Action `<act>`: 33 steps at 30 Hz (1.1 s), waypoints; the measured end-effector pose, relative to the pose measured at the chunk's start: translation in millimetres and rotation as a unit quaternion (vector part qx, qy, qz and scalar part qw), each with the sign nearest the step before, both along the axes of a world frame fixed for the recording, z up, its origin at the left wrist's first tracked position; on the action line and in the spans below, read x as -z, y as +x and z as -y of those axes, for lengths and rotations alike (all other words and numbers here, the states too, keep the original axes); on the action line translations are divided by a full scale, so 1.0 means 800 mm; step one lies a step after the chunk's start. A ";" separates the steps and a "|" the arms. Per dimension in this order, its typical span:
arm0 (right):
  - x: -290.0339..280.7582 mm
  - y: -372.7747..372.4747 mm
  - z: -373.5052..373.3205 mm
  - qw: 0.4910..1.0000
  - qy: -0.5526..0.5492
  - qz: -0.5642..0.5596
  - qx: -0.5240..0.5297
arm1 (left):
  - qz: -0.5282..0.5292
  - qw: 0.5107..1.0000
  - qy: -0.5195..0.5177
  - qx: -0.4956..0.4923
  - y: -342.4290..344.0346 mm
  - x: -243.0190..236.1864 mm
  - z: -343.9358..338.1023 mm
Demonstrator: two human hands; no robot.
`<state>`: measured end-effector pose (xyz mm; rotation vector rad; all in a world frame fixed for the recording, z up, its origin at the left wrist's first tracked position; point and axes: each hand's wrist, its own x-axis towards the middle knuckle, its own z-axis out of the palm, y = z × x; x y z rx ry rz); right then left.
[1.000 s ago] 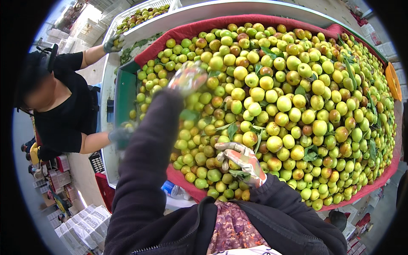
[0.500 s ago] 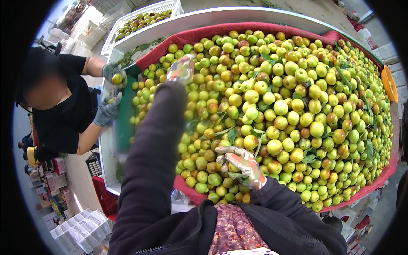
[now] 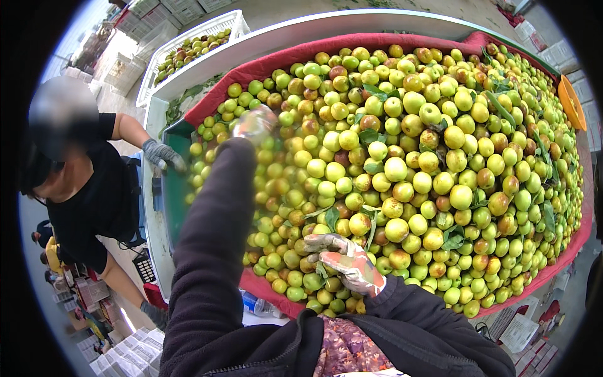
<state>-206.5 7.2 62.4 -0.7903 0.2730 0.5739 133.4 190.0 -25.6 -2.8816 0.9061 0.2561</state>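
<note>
A big heap of yellow-green jujubes with brown-red blotches [image 3: 396,169] lies in front of me on a red cloth [image 3: 301,60]. My left hand [image 3: 254,124], in a patterned glove, reaches over the heap's far left part. Motion blurs its fingers, so its grip does not show. Low over the near edge of the fruit is my right hand [image 3: 352,264], in a similar glove, with fingers loosely bent and apart. I see no fruit in it. A green leaf [image 3: 321,270] shows just below its fingertips.
A pale rim [image 3: 352,20] borders the heap; a green board [image 3: 178,182] is at its left end. Beyond stands a white crate of jujubes [image 3: 195,50]. A gloved co-worker [image 3: 88,188] is at left. An orange bowl [image 3: 570,103] sits far right; a plastic bottle [image 3: 260,306] lies near me.
My left hand has shifted slightly left and nearer. My right hand sits a little lower in view. The co-worker has let go of the fruit and lowered one arm. My view has shifted slightly.
</note>
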 end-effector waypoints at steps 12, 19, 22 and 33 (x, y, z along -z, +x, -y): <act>-0.003 0.001 0.003 0.999 -0.021 0.049 -0.011 | 0.022 0.986 -0.061 -0.153 0.040 -0.004 0.008; -0.004 0.007 -0.004 0.997 0.057 0.007 0.056 | -0.169 0.854 -0.485 -0.081 -0.088 -0.085 -0.041; -0.015 0.007 -0.003 0.984 0.128 -0.010 0.122 | -0.324 0.826 -0.416 0.200 -0.135 -0.091 -0.025; -0.009 -0.003 0.000 0.992 0.121 0.008 0.044 | -0.113 0.890 -0.441 -0.015 -0.188 -0.038 0.123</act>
